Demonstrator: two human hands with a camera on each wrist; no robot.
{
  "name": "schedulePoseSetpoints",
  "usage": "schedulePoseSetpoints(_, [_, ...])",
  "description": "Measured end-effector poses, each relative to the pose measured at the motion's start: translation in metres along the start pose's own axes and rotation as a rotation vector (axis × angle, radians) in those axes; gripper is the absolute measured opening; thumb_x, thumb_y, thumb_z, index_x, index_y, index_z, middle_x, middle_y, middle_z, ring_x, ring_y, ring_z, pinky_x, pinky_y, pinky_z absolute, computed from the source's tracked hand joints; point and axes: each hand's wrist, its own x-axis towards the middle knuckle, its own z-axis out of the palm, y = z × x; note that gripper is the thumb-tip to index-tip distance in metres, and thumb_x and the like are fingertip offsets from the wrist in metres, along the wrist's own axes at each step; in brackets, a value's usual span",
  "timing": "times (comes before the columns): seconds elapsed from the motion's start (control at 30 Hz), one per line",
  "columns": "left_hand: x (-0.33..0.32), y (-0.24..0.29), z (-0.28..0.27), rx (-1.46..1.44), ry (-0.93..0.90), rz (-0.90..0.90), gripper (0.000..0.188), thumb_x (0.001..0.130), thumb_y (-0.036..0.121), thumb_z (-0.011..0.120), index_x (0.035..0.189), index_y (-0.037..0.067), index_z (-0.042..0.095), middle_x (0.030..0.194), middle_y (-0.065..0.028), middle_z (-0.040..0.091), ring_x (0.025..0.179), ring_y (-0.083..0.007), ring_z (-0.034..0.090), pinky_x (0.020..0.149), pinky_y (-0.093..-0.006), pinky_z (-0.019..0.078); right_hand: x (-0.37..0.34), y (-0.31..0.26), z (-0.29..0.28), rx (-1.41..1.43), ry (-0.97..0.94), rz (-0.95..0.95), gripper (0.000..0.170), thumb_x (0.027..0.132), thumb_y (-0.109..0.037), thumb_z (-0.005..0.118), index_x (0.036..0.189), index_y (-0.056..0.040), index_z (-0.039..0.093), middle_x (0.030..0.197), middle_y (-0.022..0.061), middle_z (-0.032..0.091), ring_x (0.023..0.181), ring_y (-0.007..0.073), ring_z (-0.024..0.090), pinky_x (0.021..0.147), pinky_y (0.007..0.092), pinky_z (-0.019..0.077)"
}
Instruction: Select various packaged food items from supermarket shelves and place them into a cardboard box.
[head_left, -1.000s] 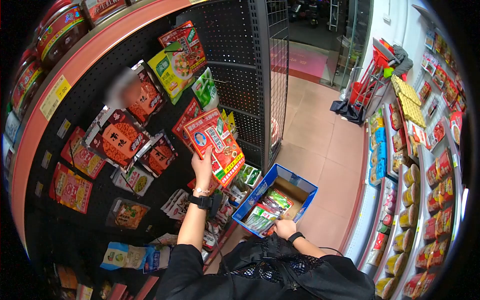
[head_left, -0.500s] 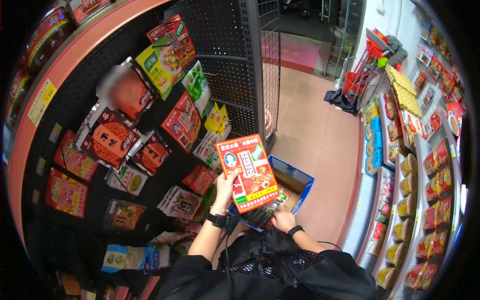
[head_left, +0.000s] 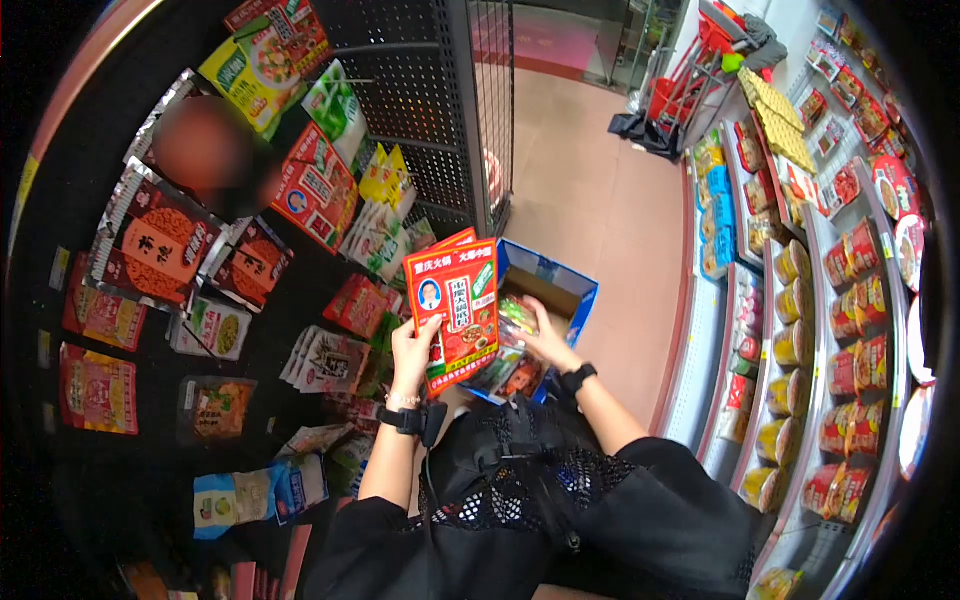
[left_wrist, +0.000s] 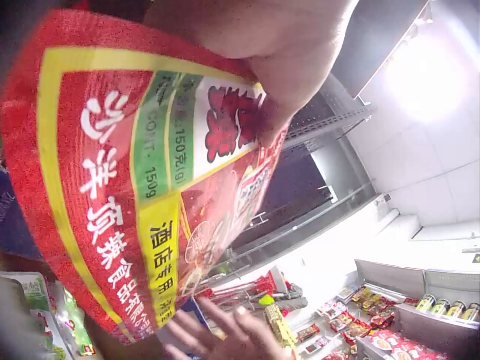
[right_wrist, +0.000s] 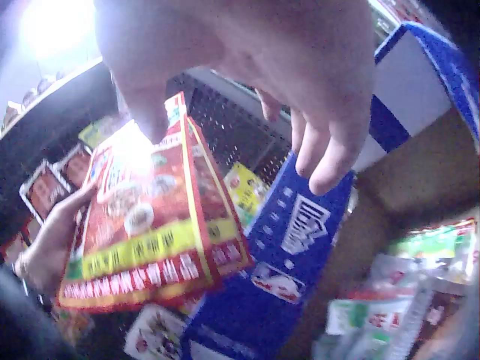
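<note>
My left hand [head_left: 412, 352] grips red hot pot seasoning packets [head_left: 463, 305], the thumb across the front. Behind the front packet, the edge of another shows. They stand upright over the left part of a blue cardboard box [right_wrist: 274, 259]. My right hand [head_left: 548, 338] is above the box, to the right of the packets, holding nothing. Its fingers hang apart and slightly bent in the right wrist view, with the packets left of the fingertips. Inside the box lie several food packets [right_wrist: 375, 304], partly covered by the red ones in the head view.
On the left, a black pegboard rack bears hanging packets, among them a matching red one [head_left: 315, 188] and yellow ones [head_left: 385, 178]. Shelves of tubs [head_left: 785, 345] line the right side. A tiled aisle [head_left: 570, 150] runs between, with a red trolley [head_left: 675, 95] farther back.
My left hand has brought the red packets away from the rack, down and rightward to the box. My right hand has left the box's near edge and risen toward the packets, fingers spreading.
</note>
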Motion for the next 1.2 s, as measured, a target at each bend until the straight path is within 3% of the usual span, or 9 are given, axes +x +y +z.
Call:
schedulePoseSetpoints(0.07, [-0.003, 0.002, 0.004, 0.071, -0.071, 0.013, 0.019, 0.077, 0.014, 0.057, 0.084, -0.003, 0.06, 0.076, -0.004, 0.06, 0.066, -0.0057, 0.053, 0.061, -0.0207, 0.0427, 0.014, -0.013, -0.003, -0.001, 0.04, -0.063, 0.084, 0.068, -0.017, 0.065, 0.129, -0.011, 0.007, 0.128, 0.0212, 0.02, 0.118, 0.0269, 0.026, 0.092, 0.0392, 0.0302])
schedulePoseSetpoints(0.17, [-0.007, 0.002, 0.017, 0.009, -0.146, -0.01, 0.019, 0.078, 0.014, 0.056, 0.086, -0.003, 0.059, 0.08, -0.0044, 0.06, 0.068, -0.0062, 0.053, 0.062, -0.0214, 0.0429, 0.02, -0.041, -0.005, 0.027, -0.019, -0.142, 0.085, 0.068, -0.018, 0.066, 0.128, -0.008, 0.008, 0.126, 0.0165, 0.027, 0.117, 0.0256, 0.027, 0.095, 0.0398, 0.0256])
schedulePoseSetpoints(0.3, [-0.006, -0.005, 0.026, 0.023, -0.207, 0.016, 0.019, 0.077, 0.013, 0.057, 0.088, -0.002, 0.059, 0.082, -0.0044, 0.06, 0.071, -0.0081, 0.053, 0.065, -0.0229, 0.0425, 0.018, -0.036, -0.021, 0.02, -0.023, -0.13, 0.055, 0.071, -0.007, 0.061, 0.118, -0.0027, 0.034, 0.111, 0.0071, 0.046, 0.103, 0.0149, 0.044, 0.09, 0.0296, 0.0323])
schedulePoseSetpoints(0.37, [-0.005, -0.013, 0.028, 0.23, -0.251, 0.137, 0.018, 0.076, 0.012, 0.058, 0.088, -0.001, 0.059, 0.082, -0.0037, 0.06, 0.074, -0.009, 0.053, 0.068, -0.024, 0.0416, 0.014, -0.032, -0.024, 0.029, 0.008, -0.15, 0.05, 0.071, -0.004, 0.059, 0.116, -0.0028, 0.037, 0.108, 0.0058, 0.048, 0.1, 0.0138, 0.045, 0.089, 0.0289, 0.0339])
schedulePoseSetpoints(0.63, [-0.009, -0.037, 0.031, 0.256, -0.304, 0.103, 0.02, 0.073, 0.01, 0.06, 0.089, -0.001, 0.059, 0.083, -0.0049, 0.061, 0.076, -0.0098, 0.054, 0.068, -0.0245, 0.0422, 0.009, -0.033, -0.036, -0.107, 0.021, -0.18, 0.021, 0.072, 0.003, 0.053, 0.091, -0.0023, 0.049, 0.087, -0.0005, 0.052, 0.085, 0.0098, 0.048, 0.079, 0.0255, 0.0379])
schedulePoseSetpoints(0.67, [-0.009, -0.037, 0.031, 0.318, -0.325, 0.096, 0.023, 0.07, 0.005, 0.061, 0.092, -0.001, 0.058, 0.086, -0.0057, 0.061, 0.078, -0.011, 0.055, 0.07, -0.0244, 0.043, 0.011, -0.03, -0.038, -0.177, 0.036, -0.222, 0.012, 0.07, 0.003, 0.051, 0.08, -0.002, 0.048, 0.079, 0.0006, 0.05, 0.08, 0.0099, 0.047, 0.075, 0.0241, 0.038])
schedulePoseSetpoints(0.8, [-0.011, -0.055, 0.031, 0.121, -0.345, 0.088, 0.034, 0.066, -0.005, 0.061, 0.099, -0.002, 0.054, 0.093, -0.0067, 0.059, 0.083, -0.0123, 0.054, 0.078, -0.0246, 0.042, 0.009, -0.038, -0.037, -0.453, 0.04, -0.268, 0.011, 0.068, 0.001, 0.05, 0.073, 0.0, 0.04, 0.068, 0.0072, 0.047, 0.069, 0.0119, 0.046, 0.064, 0.0257, 0.0385])
schedulePoseSetpoints(0.93, [-0.018, -0.065, 0.028, 0.114, -0.362, 0.124, 0.039, 0.066, -0.002, 0.063, 0.103, -0.003, 0.05, 0.098, -0.0073, 0.056, 0.086, -0.0123, 0.053, 0.077, -0.0246, 0.0422, 0.0, -0.07, -0.027, -0.622, -0.028, -0.253, 0.012, 0.07, 0.004, 0.048, 0.073, -0.0002, 0.038, 0.067, 0.0019, 0.044, 0.067, 0.0071, 0.041, 0.06, 0.0238, 0.0382])
schedulePoseSetpoints(1.2, [-0.029, -0.047, 0.01, 0.094, -0.352, -0.081, 0.029, 0.068, 0.005, 0.065, 0.094, -0.003, 0.053, 0.088, -0.0044, 0.058, 0.079, -0.0095, 0.054, 0.072, -0.0223, 0.0425, 0.001, -0.084, -0.025, -0.768, -0.143, -0.36, 0.014, 0.072, -0.003, 0.053, 0.074, -0.0002, 0.04, 0.06, 0.0108, 0.045, 0.057, 0.0168, 0.044, 0.054, 0.0291, 0.0375])
